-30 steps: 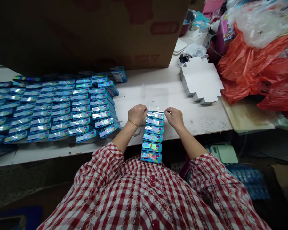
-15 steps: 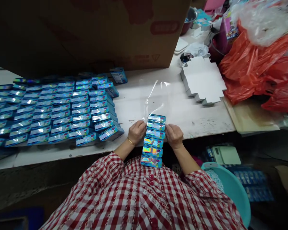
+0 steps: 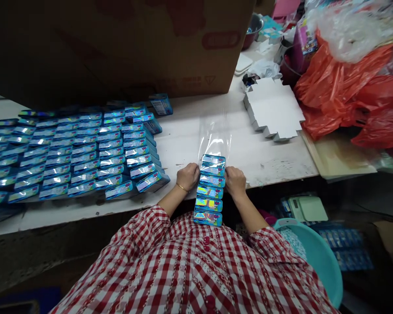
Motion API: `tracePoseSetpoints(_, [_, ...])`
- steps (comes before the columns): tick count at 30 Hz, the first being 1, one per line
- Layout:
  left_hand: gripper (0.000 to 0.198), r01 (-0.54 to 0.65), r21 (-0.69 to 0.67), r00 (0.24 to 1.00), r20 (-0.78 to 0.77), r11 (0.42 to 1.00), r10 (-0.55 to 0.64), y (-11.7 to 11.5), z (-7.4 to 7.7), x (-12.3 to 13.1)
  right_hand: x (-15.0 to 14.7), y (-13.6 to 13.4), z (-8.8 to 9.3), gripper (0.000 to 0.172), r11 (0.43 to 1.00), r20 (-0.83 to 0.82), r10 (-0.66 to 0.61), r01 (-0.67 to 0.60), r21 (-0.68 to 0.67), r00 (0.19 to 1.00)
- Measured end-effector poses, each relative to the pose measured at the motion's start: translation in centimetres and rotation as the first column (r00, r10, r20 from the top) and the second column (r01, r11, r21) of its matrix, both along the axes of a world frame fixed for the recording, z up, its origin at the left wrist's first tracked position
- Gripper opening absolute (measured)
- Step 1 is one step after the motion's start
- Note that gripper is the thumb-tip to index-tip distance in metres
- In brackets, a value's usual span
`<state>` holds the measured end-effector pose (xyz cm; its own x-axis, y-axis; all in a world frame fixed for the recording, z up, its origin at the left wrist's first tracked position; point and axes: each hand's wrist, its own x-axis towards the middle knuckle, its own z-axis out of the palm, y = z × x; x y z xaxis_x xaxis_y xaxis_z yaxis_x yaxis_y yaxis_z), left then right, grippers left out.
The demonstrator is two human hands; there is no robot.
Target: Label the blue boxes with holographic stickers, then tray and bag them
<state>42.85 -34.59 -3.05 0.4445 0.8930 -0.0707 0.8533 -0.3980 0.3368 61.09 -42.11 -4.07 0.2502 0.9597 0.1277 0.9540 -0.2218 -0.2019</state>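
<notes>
A clear plastic bag (image 3: 215, 131) lies on the table with its opening toward me. Against my front stands a row of several small blue boxes (image 3: 209, 192), and the far ones are in the mouth of the bag. My left hand (image 3: 187, 176) is closed, its fingers pinching the bag's left edge beside the row. On the other side, my right hand (image 3: 235, 179) pinches the bag's right edge, also closed. The fingertips of both hands are partly hidden by the curled fingers.
Many blue boxes (image 3: 81, 150) stand in rows on the table (image 3: 180, 148) to the left. A big cardboard box (image 3: 124, 48) rises behind them. White flat cartons (image 3: 273, 107) and red plastic bags (image 3: 330, 87) lie to the right; a turquoise basin (image 3: 327, 261) stands below.
The clear bag has straightened and narrowed, with its far part drawn flatter over the table. Both hands keep their hold on either side of the box row.
</notes>
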Motion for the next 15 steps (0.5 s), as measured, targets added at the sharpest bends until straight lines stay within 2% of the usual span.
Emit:
tracePoseSetpoints(5, [0.026, 0.137, 0.020, 0.989, -0.053, 0.990, -0.135, -2.2, -0.5, -2.3, -0.4, -3.1, 0.6, 0.025, 0.974, 0.130, 0.190, -0.204, 0.098, 0.973])
tracePoseSetpoints(9, [0.026, 0.266, 0.029, 0.964, -0.029, 0.963, -0.265, -5.1, -0.9, -4.6, -1.5, -6.8, 1.2, 0.027, 0.921, 0.124, 0.319, -0.338, 0.191, 0.939])
tracePoseSetpoints(13, [0.024, 0.475, 0.070, 0.878, 0.034, 0.877, -0.478, -7.3, -0.6, -7.1, -1.6, -10.3, 1.4, 0.026, 0.875, 0.066, 0.444, -0.449, 0.182, 0.893])
tracePoseSetpoints(15, [0.022, 0.567, 0.070, 0.819, 0.061, 0.821, -0.571, -8.1, -0.3, -8.4, -1.4, -12.1, 1.1, 0.028, 0.820, 0.051, 0.537, -0.535, 0.205, 0.842])
